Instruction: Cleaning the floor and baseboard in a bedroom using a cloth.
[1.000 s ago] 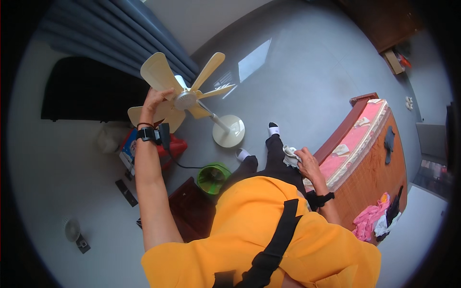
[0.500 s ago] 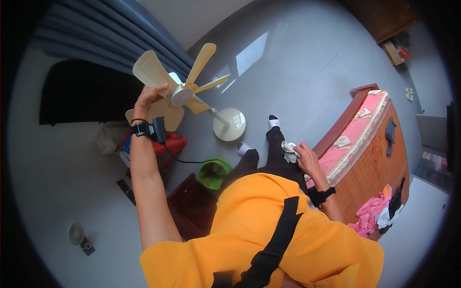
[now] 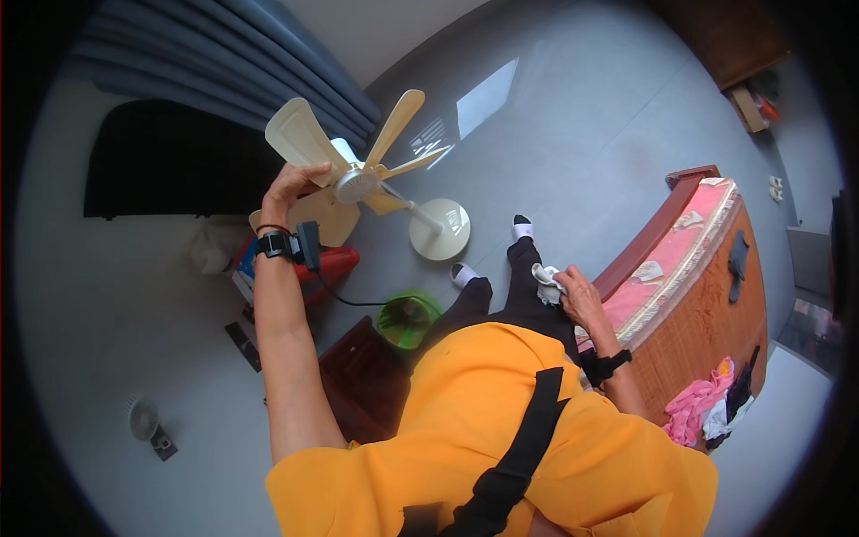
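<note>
A cream fan [image 3: 356,186] with several broad blades and a round base [image 3: 440,230] stands on the floor ahead, to my left. My left hand [image 3: 297,183] is closed on one fan blade [image 3: 304,134] close to the hub, thumb and fingers on either side of it. Part of the lower blades lies behind that hand and wrist. Low by my right thigh, my right hand [image 3: 583,299] grips a crumpled white cloth [image 3: 547,284], away from the fan.
A bed with a red-brown frame [image 3: 653,228] and brown mat [image 3: 684,304] stands to my right, bearing pink, white and black clothes [image 3: 702,407]. At left are a green bin [image 3: 407,322], a dark red wooden cabinet [image 3: 362,371], a red object [image 3: 329,276] and blue-grey curtains [image 3: 224,63].
The whole view has shifted slightly, so things appear a little farther right. Both hands keep their holds on the fan blade and the cloth.
</note>
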Motion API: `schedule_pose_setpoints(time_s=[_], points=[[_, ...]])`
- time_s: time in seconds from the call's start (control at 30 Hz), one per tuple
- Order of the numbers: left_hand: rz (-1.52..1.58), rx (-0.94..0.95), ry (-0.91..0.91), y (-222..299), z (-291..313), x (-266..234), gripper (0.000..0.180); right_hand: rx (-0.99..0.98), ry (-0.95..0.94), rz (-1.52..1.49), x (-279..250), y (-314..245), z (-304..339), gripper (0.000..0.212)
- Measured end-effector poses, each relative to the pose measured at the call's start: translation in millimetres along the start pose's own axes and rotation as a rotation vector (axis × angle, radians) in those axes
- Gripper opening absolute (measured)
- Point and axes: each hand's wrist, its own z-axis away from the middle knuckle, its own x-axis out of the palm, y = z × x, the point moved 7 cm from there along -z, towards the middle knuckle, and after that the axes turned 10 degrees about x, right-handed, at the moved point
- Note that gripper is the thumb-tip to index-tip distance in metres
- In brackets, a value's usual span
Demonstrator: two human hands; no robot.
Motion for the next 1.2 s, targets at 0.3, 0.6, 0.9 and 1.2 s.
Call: schedule_pose_setpoints(time_s=[0.3, 0.6, 0.9, 1.2], points=[[-0.072, -0.015, 0.017, 6, 7, 5, 0.051, 0.015, 0.015, -0.019, -3, -3, 1, 0.027], [-0.032, 0.040, -0.005, 3, 8, 6, 0.052, 0.010, -0.007, -0.012, -1, -8, 1, 0.029], [-0.298, 0.367, 0.121, -8, 30, 18, 0.038, 0.021, -0.001, -0.012, 4, -10, 15, 0.031], [-0.464, 0.500, 0.249, 2, 120, 111, 0.031, 0.099, -0.020, 0.016, 6, 14, 30, 0.032]])
